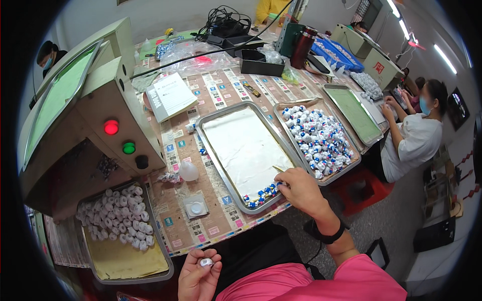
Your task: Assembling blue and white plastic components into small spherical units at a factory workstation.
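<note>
Low in front of me, my left hand point(197, 277) pinches a small white plastic piece point(206, 262) between thumb and fingers. Over the near right edge of a white-lined metal tray point(241, 145), my right hand point(303, 191) is closed on a thin, brass-coloured tool point(277, 168), possibly tweezers; only one end shows. By its fingertips, a cluster of small blue, white and yellow parts point(261, 194) lies along the tray's near end. A second tray point(329, 179), heaped with white pieces bearing blue parts point(316, 135), stands right of it. At lower left, another tray point(163, 251) holds many plain white ring-like pieces point(118, 215).
A beige machine point(100, 105) with red and green lights stands at left. On the table are a notebook point(170, 98), a white dropper bottle point(189, 171), a yellow cutter point(252, 90), a black box point(261, 64) and a dark red flask point(304, 47). A co-worker point(414, 135) sits at right by a green-lined tray point(354, 113).
</note>
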{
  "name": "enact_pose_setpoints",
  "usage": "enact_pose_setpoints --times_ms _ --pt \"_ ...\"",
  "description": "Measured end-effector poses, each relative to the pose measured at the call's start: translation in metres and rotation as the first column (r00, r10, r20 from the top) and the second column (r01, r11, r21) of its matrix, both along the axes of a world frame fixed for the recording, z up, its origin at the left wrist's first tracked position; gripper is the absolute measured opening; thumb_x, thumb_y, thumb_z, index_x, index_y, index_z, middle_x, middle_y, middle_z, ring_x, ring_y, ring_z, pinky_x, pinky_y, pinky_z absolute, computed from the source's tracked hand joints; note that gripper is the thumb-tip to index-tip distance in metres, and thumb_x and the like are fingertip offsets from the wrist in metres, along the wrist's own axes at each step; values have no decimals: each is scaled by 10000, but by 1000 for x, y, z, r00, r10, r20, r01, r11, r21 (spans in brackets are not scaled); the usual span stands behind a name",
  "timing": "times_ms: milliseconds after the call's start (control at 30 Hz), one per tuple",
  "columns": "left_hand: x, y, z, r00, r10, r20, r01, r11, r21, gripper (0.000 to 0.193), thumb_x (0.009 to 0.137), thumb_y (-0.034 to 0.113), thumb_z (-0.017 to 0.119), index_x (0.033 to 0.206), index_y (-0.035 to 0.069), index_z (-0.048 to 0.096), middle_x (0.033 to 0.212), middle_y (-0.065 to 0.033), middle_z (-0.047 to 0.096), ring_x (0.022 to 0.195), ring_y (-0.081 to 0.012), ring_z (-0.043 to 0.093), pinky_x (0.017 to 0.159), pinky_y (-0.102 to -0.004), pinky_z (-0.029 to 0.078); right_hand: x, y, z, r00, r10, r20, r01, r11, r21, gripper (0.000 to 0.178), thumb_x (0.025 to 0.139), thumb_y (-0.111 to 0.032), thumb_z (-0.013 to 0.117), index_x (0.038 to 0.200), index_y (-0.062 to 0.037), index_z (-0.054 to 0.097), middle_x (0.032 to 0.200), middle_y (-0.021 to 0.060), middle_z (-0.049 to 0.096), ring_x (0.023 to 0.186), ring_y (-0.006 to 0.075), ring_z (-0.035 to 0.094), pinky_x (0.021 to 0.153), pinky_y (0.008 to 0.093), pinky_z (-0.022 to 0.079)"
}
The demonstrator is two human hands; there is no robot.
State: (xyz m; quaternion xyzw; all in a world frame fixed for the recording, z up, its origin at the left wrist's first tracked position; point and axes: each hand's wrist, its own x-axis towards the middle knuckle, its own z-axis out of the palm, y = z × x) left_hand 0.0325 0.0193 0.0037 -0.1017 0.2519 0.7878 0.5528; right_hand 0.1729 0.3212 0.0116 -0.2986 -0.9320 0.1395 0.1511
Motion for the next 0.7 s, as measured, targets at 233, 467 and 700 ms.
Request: enact_pose_setpoints --times_ms 233,467,700 --pt "-1 -7 -7 1000 -21 9 21 999 30 192 909 1 554 1098 30 545 1237 -218 554 1058 -256 614 894 -307 533 -19 9 7 998 20 -56 -33 969 -243 148 788 -87 633 918 -39 685 843 142 630 720 289 617 680 364 491" --pt "-5 -10 -13 999 -4 40 3 1000 27 156 950 52 513 1101 33 546 1217 -220 569 974 -232 652 809 -274 567 -23 0 4 998 -28 -57 15 978 -209 164 785 -110 658 926 -33 685 818 142 625 741 281 622 693 368 489" --pt "-5 -6 -17 997 -41 61 34 994 102 191 948 59 519 1135 24 540 1180 -191 595 915 -212 656 777 -265 571 -42 6 -4 997 8 -71 -33 935 -354 198 781 -108 673 963 -29 670 847 136 622 740 240 622 677 333 490"
